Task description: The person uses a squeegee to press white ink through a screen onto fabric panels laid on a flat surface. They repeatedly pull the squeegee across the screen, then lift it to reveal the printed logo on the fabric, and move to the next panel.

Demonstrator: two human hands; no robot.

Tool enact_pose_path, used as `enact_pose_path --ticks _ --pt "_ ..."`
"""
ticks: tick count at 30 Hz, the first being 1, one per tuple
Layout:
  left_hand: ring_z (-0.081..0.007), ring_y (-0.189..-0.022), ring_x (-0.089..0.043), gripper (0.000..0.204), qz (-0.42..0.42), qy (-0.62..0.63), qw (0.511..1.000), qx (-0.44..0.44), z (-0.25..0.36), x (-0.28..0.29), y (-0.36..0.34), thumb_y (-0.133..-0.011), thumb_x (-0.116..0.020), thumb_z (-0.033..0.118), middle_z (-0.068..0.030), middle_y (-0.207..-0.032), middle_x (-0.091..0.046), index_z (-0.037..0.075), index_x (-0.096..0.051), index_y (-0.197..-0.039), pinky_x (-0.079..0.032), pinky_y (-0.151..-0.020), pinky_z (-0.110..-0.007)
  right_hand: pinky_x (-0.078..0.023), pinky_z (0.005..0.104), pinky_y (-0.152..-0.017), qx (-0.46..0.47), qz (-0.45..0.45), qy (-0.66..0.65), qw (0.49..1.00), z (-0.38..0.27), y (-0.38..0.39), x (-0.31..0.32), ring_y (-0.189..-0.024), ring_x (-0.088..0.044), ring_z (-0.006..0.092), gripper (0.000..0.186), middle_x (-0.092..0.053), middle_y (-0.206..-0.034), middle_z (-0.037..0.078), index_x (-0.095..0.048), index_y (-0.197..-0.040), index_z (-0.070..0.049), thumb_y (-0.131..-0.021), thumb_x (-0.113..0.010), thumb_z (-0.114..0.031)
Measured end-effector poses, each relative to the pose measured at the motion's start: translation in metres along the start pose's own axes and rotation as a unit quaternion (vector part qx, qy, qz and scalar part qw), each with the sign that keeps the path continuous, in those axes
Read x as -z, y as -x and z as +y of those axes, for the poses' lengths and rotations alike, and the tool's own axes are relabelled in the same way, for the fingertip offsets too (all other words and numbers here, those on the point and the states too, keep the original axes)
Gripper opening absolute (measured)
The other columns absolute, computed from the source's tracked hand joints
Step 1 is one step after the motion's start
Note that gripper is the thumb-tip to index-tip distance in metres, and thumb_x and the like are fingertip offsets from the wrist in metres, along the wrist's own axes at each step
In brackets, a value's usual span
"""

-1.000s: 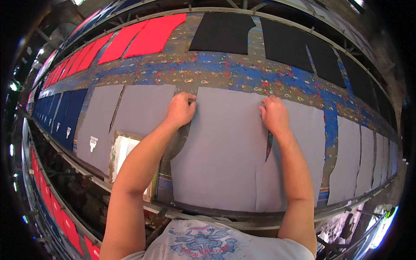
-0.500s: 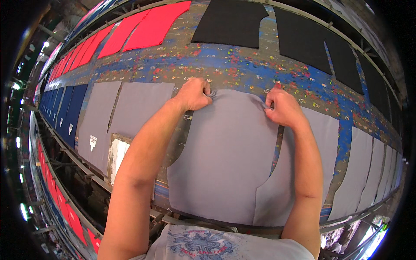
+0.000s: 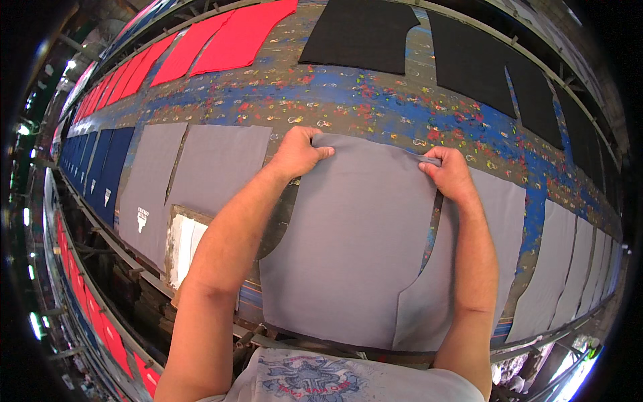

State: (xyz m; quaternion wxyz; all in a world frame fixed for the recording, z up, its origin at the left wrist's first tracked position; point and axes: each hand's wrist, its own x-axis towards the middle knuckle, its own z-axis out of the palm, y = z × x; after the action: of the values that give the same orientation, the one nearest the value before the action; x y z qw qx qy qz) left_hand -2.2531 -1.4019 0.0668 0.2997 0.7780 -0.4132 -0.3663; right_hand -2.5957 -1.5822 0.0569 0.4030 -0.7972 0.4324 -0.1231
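Note:
A large grey fabric panel lies on the paint-stained table in front of me, its curved sides narrowing toward the far edge. My left hand pinches its far left corner between thumb and fingers. At the far right corner my right hand grips the edge, where a bit of cloth is bunched. Between the two hands the far edge is stretched nearly straight. To the right, another grey panel lies partly beneath my right forearm. Two grey panels lie left of my left hand, the leftmost with a white print.
Paint-spotted table surface runs along the middle. Black panels and red panels line its far side. Navy panels lie at far left. A white-faced frame stands by the near edge, beside my left forearm.
The bunched cloth at the far edge has been smoothed and pulled straighter. My right hand has moved slightly right and nearer; my left fingers have shifted their hold on the corner.

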Motion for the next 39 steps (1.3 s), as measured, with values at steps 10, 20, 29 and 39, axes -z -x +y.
enact_pose_path --ticks 10,20,29,39 --pt "-0.0316 -0.111 -0.085 0.044 0.106 -0.009 0.994 0.017 0.005 -0.015 -0.001 -0.102 -0.089 0.018 -0.0240 -0.121 -0.087 -0.003 -0.081 -0.139 -0.065 -0.100 -0.045 -0.060 0.0460 -0.081 -0.043 0.054 0.031 0.997 0.007 -0.004 -0.013 -0.086 -0.080 0.0300 0.016 -0.084 -0.092 0.015 -0.084 -0.108 -0.006 -0.098 -0.090 -0.017" --pt "-0.0348 -0.124 -0.076 0.045 0.166 -0.093 0.982 -0.023 -0.003 -0.032 -0.006 -0.098 -0.090 0.015 -0.0191 -0.137 -0.080 0.002 -0.079 -0.140 -0.060 -0.108 -0.045 -0.061 0.0471 -0.092 0.025 0.160 0.149 0.975 -0.004 0.005 -0.022 -0.112 -0.077 0.0346 0.036 -0.083 -0.121 0.015 -0.080 -0.127 -0.009 -0.093 -0.091 -0.011" --pt "-0.0453 -0.168 -0.042 0.079 0.049 -0.322 0.878 -0.350 -0.026 -0.075 0.031 -0.108 -0.077 0.046 -0.0186 -0.180 -0.048 0.009 -0.053 -0.173 -0.031 -0.140 -0.061 -0.043 0.0595 -0.131 0.274 0.068 0.267 0.921 -0.013 0.067 -0.084 -0.160 -0.051 0.0456 0.076 -0.056 -0.171 0.023 -0.060 -0.166 -0.003 -0.103 -0.084 -0.038" --pt "-0.0489 -0.180 -0.013 0.110 0.110 -0.428 0.889 -0.119 -0.016 -0.079 0.047 -0.113 -0.049 0.080 -0.0255 -0.194 -0.020 -0.003 -0.029 -0.183 -0.010 -0.145 -0.066 -0.025 0.0588 -0.142 0.098 0.091 0.347 0.928 -0.003 0.046 -0.085 -0.176 -0.027 0.0460 0.096 -0.034 -0.189 0.026 -0.040 -0.181 -0.002 -0.113 -0.063 -0.067"
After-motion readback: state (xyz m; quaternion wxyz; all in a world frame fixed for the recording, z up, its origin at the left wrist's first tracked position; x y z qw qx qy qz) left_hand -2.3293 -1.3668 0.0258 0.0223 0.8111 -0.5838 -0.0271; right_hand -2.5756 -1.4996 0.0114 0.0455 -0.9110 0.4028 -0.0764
